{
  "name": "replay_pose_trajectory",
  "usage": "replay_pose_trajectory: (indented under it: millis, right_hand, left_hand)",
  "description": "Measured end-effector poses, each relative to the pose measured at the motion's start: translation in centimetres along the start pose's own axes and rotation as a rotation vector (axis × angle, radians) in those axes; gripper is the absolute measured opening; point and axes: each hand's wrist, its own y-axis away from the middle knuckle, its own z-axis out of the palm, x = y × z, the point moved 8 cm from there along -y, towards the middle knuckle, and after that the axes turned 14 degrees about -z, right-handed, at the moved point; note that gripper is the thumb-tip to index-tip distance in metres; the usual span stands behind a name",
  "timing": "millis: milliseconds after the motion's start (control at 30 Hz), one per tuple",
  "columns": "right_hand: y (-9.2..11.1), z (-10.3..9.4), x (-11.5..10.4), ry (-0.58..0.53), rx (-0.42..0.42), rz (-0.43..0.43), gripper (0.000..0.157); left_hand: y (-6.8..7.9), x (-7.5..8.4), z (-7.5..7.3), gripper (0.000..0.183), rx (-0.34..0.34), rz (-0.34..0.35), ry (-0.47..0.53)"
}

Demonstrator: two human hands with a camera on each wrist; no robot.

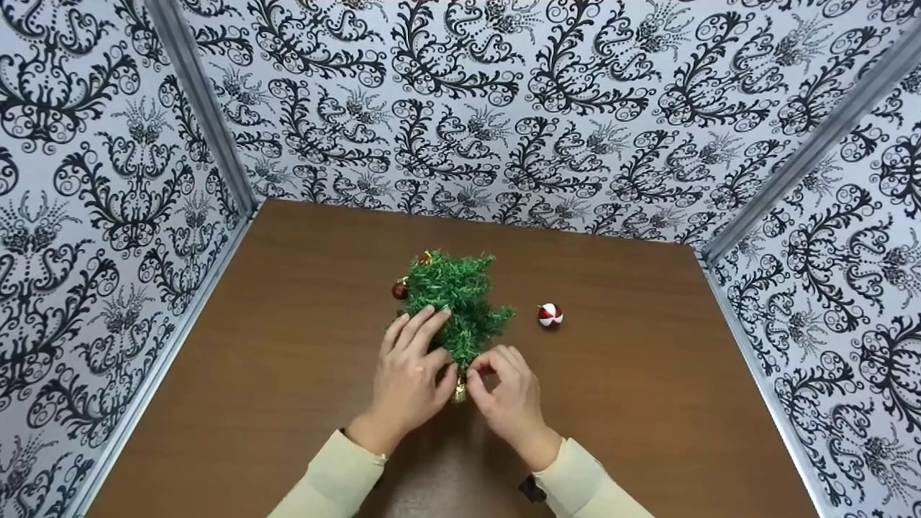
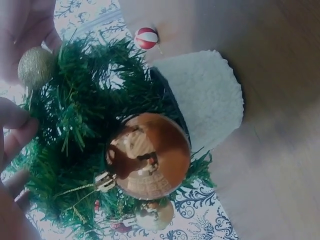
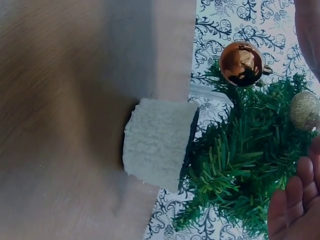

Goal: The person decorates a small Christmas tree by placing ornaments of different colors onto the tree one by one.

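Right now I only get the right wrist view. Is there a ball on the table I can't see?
Observer: Yes! The head view shows a red-and-white ball on the brown table, to the right of the green tree.
Operator: Cool! Where are the left hand's fingers?
Observer: In the head view, some of them lie over the tree's branches, on its left side.
Operator: And what colour are the sleeves? My picture doesn't show them.
Observer: Both are pale cream in the head view.
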Motion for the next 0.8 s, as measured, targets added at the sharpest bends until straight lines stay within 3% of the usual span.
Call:
replay_pose_trajectory:
  millis: [433,800]
  right_hand:
    - [-0.04,0.34,-0.35,0.108,-0.008,-0.064,0.015]
    - [-0.22,0.61,-0.93,0.13,-0.002,-0.124,0.015]
  left_hand:
    - [0.38,-0.18,-0.22,0.011,-0.011,0.052,-0.051]
    - [0.25,-0.33,-0.48,0.014,-0.04,0.068,-0.074]
